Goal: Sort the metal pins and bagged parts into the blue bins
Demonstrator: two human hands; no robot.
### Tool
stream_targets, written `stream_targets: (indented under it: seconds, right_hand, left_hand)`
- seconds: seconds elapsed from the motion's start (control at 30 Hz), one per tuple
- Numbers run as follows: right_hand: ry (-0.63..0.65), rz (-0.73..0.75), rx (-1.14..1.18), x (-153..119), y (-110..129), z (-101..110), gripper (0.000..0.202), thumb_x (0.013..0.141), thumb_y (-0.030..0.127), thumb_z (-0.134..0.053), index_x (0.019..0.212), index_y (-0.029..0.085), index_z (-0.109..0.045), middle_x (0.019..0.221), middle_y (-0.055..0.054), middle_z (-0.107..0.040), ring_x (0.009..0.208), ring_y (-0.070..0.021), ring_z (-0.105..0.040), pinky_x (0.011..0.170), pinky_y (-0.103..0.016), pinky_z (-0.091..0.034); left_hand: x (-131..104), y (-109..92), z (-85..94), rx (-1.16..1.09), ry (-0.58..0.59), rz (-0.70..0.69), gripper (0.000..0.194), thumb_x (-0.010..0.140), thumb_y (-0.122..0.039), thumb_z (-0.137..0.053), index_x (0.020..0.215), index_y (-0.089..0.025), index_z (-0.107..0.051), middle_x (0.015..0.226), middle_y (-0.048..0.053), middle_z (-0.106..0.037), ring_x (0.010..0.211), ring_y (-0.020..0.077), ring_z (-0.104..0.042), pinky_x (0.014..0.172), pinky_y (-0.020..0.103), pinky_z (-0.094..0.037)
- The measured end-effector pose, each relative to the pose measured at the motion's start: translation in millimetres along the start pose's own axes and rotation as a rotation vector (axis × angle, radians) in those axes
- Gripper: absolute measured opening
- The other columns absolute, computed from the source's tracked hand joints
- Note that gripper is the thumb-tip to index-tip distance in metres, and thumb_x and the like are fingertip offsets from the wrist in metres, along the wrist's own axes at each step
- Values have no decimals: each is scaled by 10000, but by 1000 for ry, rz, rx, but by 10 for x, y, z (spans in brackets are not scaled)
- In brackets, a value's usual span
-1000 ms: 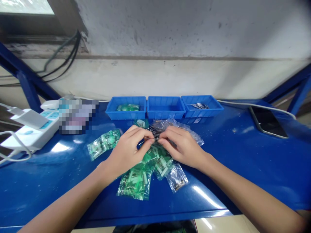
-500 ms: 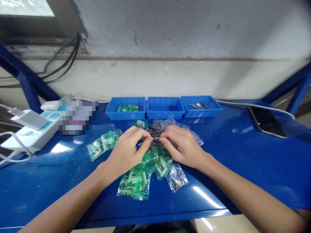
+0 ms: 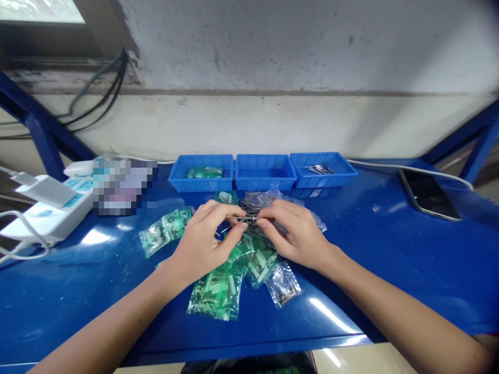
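Thin metal pins [image 3: 247, 219] are pinched between the fingertips of my left hand [image 3: 206, 234] and my right hand [image 3: 295, 228], which almost meet at the middle of the table. Just behind the fingers lies a pile of similar dark pins [image 3: 253, 204], partly covered by my hands, on clear plastic bags [image 3: 273, 195]. Below the hands are green plastic packets [image 3: 216, 295] with white and metal parts inside. A small clear bag [image 3: 284, 285] of metal parts sits at their right. Whether the pins are screws or nails is too small to tell.
Three blue bins stand along the wall: the left bin [image 3: 200, 185] holds green packets, the middle bin [image 3: 265, 183] shows its bare floor, the right bin [image 3: 327, 180] holds metal pins. Another green packet [image 3: 166, 231], a white power strip [image 3: 42, 218] and a phone [image 3: 431, 195] flank the hands.
The fingertips have shifted slightly and more of the pins shows between them. One thin pin now sticks out beneath my left fingers. The packets and bins stay in place.
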State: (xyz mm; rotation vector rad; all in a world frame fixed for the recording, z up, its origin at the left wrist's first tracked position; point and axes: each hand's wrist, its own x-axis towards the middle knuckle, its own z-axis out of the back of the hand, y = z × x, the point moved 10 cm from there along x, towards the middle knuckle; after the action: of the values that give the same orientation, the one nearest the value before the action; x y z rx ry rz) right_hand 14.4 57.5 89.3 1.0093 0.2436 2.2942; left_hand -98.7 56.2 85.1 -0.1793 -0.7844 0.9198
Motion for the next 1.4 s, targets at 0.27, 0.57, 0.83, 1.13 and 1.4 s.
stream_targets:
  seconds: [0.27, 0.57, 0.83, 1.13, 1.4]
  right_hand:
    - [-29, 6, 29, -19, 13, 14, 155, 868, 261, -541, 979, 155, -563, 776, -40, -609, 692, -142, -547, 652, -286, -442]
    - [-5, 26, 14, -8, 43, -25, 76, 905, 195, -468, 911, 163, -536, 755, -38, -585, 657, -128, -513, 603, -261, -417]
    - [-382, -222, -374, -64, -506, 756, 206, 932, 273, -385, 830, 192, -545, 672, -25, -600, 564, -136, -544, 559, -261, -405]
    - [-200, -849, -616, -466, -1589, 1267, 380, 837, 519, -481, 932, 182, -630, 641, -47, -619, 601, -221, -561, 540, -294, -328]
    - [-32, -522, 23, -45, -530, 355, 278, 894, 423, -461, 903, 189, -611, 547, 34, -528, 498, -109, -489, 499, -236, -344]
  left_hand:
    - [10, -50, 48, 41, -30, -37, 96, 878, -177, -517, 815, -181, -589, 748, 6, -643, 717, 151, -552, 669, 297, -432]
    - [24, -41, 23, -32, 1, -47, 163, 895, -164, -494, 779, -176, -608, 715, 5, -642, 717, 149, -539, 672, 285, -432]
    - [-122, -219, -367, -94, 335, 69, 279, 900, -390, -492, 1093, -200, -560, 1015, 47, -607, 974, 214, -509, 806, 368, -434]
    - [-236, -375, -523, 142, 359, -42, 138, 860, -294, -551, 945, -199, -604, 922, 42, -625, 865, 233, -539, 756, 405, -412]
    - [-78, -268, 129, -152, -133, 36, 59, 864, -133, -543, 862, -181, -576, 602, -41, -501, 510, 82, -447, 486, 214, -376]
